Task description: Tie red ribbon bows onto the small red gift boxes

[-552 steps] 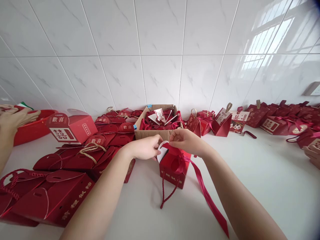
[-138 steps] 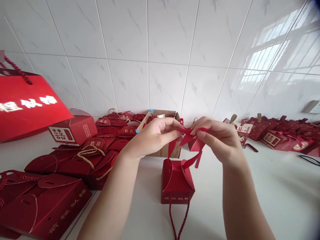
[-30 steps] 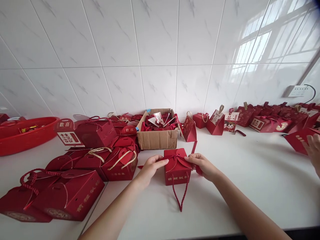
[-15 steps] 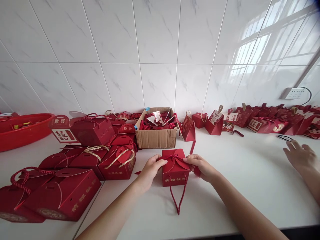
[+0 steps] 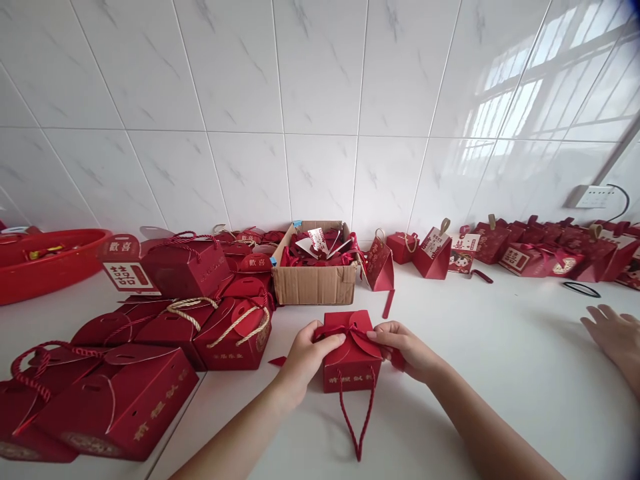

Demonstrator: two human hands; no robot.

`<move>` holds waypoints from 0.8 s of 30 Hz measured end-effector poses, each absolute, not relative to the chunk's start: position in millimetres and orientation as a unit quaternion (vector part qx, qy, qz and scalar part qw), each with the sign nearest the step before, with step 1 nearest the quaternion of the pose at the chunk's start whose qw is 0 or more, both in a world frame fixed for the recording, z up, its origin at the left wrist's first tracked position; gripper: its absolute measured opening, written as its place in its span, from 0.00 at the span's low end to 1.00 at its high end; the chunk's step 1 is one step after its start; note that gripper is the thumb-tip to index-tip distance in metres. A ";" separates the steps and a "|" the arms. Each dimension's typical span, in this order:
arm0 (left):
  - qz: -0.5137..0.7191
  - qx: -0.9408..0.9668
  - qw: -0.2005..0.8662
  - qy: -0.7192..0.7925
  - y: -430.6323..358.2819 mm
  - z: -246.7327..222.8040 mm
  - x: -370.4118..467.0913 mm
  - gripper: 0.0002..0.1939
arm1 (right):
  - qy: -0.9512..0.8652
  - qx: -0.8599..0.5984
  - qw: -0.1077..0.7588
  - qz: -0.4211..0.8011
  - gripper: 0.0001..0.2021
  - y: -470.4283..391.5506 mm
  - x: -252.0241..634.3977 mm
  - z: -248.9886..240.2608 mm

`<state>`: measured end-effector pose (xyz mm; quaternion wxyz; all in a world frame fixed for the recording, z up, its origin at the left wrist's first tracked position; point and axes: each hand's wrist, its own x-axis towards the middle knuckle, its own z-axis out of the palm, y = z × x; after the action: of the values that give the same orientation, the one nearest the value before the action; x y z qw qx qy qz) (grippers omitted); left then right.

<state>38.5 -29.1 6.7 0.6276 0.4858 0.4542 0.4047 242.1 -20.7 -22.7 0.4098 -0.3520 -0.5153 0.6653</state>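
Observation:
A small red gift box (image 5: 351,373) with gold characters stands on the white table, its twisted red cord handle (image 5: 359,433) hanging down in front. Across its top runs a dark red ribbon (image 5: 333,329) with a knot or bow near the middle. My left hand (image 5: 309,353) pinches the ribbon at the left of the knot, thumb on top. On the other side, my right hand (image 5: 403,347) has its thumb and fingers closed on the ribbon. One ribbon end (image 5: 278,361) sticks out beyond my left hand.
Several red boxes (image 5: 125,393) stand at left, beside a red basin (image 5: 55,260). A cardboard box (image 5: 315,285) of tags and ribbons is behind. More gift boxes (image 5: 540,257) line the wall at right, near a black loop (image 5: 581,289) and another person's hand (image 5: 617,333).
My left hand has shifted slightly inward toward the knot. The other person's hand has moved down and away from the black loop. The camera view has tilted up a little.

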 end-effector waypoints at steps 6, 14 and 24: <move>0.398 0.479 0.648 0.439 -26.8 7.2 34.4 0.19 | -0.515 -0.357 0.401 0.668 0.21 -18.6 246.8 -22.0; 0.435 0.500 0.587 0.465 -26.2 2.2 36.7 0.17 | -0.526 -0.345 0.405 0.663 0.19 -15.5 255.9 -23.8; 0.461 0.528 0.538 0.468 -25.6 -1.2 37.8 0.18 | -0.545 -0.331 0.411 0.652 0.18 -14.3 259.0 -23.0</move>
<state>37.8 -25.6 -1.2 0.5384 0.5278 0.4683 0.4607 259.0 -14.3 -23.0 0.4110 -0.3307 -0.5448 0.6519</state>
